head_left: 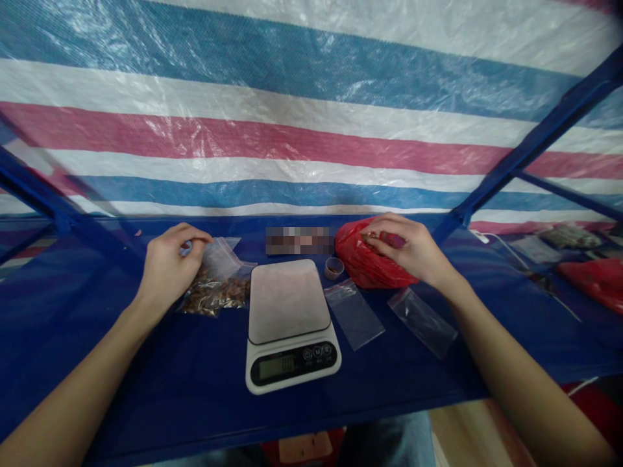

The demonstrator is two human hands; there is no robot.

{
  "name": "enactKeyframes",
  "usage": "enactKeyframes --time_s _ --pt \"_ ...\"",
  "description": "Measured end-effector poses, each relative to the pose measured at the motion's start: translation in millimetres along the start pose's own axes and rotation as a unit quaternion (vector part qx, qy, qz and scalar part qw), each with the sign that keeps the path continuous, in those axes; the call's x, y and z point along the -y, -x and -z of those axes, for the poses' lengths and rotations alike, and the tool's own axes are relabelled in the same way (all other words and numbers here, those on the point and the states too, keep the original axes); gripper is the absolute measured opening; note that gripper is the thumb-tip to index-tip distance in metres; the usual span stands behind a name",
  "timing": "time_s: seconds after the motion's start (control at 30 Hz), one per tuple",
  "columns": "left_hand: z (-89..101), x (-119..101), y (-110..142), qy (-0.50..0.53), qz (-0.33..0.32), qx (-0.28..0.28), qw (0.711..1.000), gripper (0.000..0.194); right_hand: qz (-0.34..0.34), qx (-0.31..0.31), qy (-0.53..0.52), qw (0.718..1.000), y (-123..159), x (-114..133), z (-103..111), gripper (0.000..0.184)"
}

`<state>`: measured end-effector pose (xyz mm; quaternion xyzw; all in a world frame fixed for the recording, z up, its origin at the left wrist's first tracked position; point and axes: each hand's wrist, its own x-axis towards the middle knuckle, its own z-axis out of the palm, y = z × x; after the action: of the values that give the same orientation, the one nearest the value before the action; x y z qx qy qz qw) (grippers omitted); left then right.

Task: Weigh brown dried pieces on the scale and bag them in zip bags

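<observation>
My left hand (172, 263) is closed, thumb and forefinger together at the upper edge of a clear zip bag (224, 254). Brown, dried-looking pieces (232, 292) fill the bags beneath and beside it. At the mouth of a red plastic bag (374, 274), my right hand (406, 245) pinches what look like small brown pieces at its fingertips. Between my hands lies a white kitchen scale (291, 305) with a bare platform, its display seeming to read zero. A small clear cup (333, 268) with a little brown matter inside stands between scale and red bag.
Two flat, clear zip bags, one nearer the scale (355, 316) and one farther right (422, 322), lie on the blue shelf (204, 383). Blue metal braces (535, 143) slope on both sides. A striped tarp (292, 130) hangs behind. Another red bag (596, 279) rests far right.
</observation>
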<state>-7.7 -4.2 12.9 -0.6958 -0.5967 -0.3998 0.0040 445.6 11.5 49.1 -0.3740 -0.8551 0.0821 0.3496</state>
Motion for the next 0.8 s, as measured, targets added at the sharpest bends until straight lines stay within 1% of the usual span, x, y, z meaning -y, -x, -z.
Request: enactKeyframes --time_s 0.07,0.13,0.2,0.27,0.67,0.8 --pt "0.4 -1 0 0.003 0.002 0.003 1.000 0.026 0.024 0.025 -0.017 0.999 -1 18 -10 0.017" --pt "0.8 -2 0 0.002 0.005 0.005 1.000 0.026 0.045 0.061 -0.037 0.996 -1 31 -22 0.020" --pt "1.0 -3 0 -0.003 0.010 0.007 1.000 0.028 0.057 0.095 -0.048 0.993 0 37 -32 0.022" --pt "1.0 -3 0 -0.002 0.009 0.006 1.000 0.028 0.057 0.115 -0.047 0.991 2 38 -38 0.024" --pt "-0.2 0 0 0.001 -0.022 -0.005 1.000 0.030 0.045 0.135 -0.014 0.990 7 39 -37 0.033" --pt "0.3 -1 0 0.000 -0.022 -0.007 1.000 0.030 0.048 0.134 -0.010 0.990 7 37 -36 0.033"
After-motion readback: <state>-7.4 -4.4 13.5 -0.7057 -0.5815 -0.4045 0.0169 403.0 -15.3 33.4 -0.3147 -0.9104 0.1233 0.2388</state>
